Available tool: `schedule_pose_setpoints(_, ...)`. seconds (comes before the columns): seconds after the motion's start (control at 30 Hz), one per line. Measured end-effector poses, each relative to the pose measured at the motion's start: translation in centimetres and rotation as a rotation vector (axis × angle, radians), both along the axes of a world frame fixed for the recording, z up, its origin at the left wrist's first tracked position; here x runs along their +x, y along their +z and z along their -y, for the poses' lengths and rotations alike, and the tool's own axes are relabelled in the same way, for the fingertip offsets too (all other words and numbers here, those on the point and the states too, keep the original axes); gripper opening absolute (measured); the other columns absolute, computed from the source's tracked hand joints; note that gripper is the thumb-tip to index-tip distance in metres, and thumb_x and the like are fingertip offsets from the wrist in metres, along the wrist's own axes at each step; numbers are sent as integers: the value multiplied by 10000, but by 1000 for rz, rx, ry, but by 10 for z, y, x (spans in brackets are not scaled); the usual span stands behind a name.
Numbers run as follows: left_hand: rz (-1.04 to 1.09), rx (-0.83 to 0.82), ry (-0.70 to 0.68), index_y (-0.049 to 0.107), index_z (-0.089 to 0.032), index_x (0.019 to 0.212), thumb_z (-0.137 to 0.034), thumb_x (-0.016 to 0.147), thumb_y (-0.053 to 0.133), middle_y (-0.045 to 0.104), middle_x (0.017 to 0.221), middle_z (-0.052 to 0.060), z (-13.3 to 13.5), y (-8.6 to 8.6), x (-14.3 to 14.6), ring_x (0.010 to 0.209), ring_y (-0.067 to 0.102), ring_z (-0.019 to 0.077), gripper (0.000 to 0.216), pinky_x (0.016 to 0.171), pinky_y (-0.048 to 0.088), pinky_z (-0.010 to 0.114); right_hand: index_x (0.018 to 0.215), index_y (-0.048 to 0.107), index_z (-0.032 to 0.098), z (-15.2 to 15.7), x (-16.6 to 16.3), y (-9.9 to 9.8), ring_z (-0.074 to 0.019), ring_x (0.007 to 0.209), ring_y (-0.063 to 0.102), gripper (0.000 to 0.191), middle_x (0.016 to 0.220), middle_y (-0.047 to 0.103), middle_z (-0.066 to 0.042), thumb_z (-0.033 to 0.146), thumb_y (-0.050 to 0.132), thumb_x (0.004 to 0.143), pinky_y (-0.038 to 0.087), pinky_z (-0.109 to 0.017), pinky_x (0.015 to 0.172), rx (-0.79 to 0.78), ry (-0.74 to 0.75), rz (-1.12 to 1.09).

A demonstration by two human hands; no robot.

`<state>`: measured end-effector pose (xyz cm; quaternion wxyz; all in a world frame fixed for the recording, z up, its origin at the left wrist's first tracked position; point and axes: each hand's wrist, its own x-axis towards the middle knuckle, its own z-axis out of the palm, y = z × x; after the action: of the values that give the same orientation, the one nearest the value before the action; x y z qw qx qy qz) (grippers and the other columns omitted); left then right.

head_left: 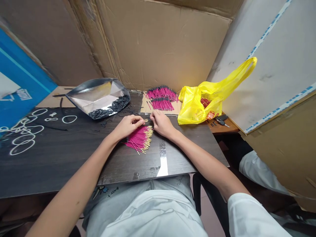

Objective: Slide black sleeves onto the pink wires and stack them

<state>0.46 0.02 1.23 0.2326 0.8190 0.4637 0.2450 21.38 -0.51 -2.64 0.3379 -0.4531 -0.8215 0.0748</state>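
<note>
In the head view my left hand (128, 126) pinches a few thin wires, whose gold tips (146, 120) poke out toward the right. Just across from it, my right hand (161, 123) is closed in a pinch at those tips; a small dark piece shows at its fingertips, too small to name for certain. Directly below both hands lies a fanned pile of pink wires (137, 139) with gold ends pointing right. Short black sleeves (105, 124) are scattered on the dark table (81, 144) left of my left hand.
An open silver-lined bag (86, 95) holds black sleeves. Bundles of pink wires with black ends (161, 98) lie on cardboard. A yellow plastic bag (191, 105) contains red pieces; keys (222, 120) lie beside it. White rubber bands (23, 141) are at left. Cardboard (160, 42) stands behind.
</note>
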Motion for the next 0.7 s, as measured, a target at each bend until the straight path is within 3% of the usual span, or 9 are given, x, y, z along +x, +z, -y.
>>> schedule_pose_setpoints(0.53,-17,-32,-27,764,-165,819,-537,878,534,732,817,55,-1,-3,-3,766,621,221,442,722,417,317,1030,552,183,6,0,5,-252,1027,550,145,1081,619,-129,133,417,1017,462,-356,877,23,14,103)
schedule_pose_setpoints(0.7,-66,5,-15,804,-173,871,-527,881,550,751,856,76,-2,-7,-4,804,639,248,436,751,437,343,1030,549,187,6,-3,3,-238,1023,566,138,1050,627,-112,101,446,997,466,-362,924,44,120,17)
